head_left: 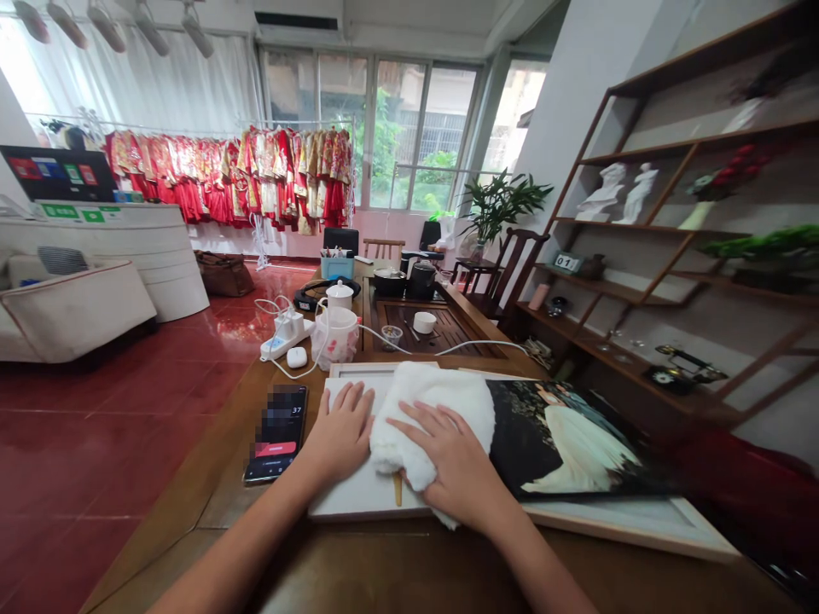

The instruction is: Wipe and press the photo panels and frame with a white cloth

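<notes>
A white fluffy cloth (441,388) lies bunched over a pale framed panel. My right hand (454,456) is spread over the cloth, with folds of it between the thumb and the fingers. Flat on the panel's white part (349,499), left of the cloth, rests my left hand (342,426), holding nothing. A small tan wedge-shaped piece (397,489) shows below the cloth's near edge. To the cloth's right is a dark photo print (525,435) with a figure in a long white gown. The cloth covers whatever lies beneath it.
A phone (278,435) lies left of the panel. Behind it are a power strip (281,341) with cables, a white earbud case (296,357), a lidded mug (339,294) and a tea tray (461,328) with a small white cup (424,322). Shelves (640,294) stand at right.
</notes>
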Demonstrator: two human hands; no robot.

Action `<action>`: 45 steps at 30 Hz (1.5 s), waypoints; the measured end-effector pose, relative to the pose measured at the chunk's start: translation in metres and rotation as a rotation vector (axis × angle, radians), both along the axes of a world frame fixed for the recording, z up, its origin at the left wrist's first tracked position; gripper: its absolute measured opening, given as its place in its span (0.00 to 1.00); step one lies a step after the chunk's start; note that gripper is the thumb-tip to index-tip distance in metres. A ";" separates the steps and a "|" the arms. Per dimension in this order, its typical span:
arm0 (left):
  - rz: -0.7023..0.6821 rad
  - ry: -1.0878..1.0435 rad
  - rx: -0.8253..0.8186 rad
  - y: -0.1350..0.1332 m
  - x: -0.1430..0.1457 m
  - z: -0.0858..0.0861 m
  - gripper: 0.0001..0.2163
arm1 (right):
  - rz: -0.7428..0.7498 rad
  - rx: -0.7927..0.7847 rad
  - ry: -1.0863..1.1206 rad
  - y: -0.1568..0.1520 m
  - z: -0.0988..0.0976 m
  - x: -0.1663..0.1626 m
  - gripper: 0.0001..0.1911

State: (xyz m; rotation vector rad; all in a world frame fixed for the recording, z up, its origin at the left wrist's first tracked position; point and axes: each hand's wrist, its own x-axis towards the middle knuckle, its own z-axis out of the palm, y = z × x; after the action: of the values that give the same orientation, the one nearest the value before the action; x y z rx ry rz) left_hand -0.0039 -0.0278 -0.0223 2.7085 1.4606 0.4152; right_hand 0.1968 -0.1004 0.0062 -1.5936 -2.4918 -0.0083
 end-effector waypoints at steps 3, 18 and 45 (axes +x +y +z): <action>-0.015 0.010 -0.018 0.001 -0.001 0.000 0.23 | -0.013 0.017 0.016 0.016 0.002 -0.002 0.33; 0.017 -0.022 0.021 -0.002 0.000 -0.001 0.23 | 0.022 0.003 0.016 -0.038 -0.007 0.006 0.39; 0.012 -0.023 0.009 -0.002 0.001 -0.001 0.23 | -0.004 0.059 0.008 -0.034 -0.010 0.005 0.38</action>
State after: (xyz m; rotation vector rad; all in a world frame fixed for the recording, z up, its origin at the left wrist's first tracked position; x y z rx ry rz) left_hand -0.0032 -0.0296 -0.0230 2.6937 1.4742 0.4524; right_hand 0.2013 -0.1343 -0.0036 -1.5721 -2.4582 -0.0755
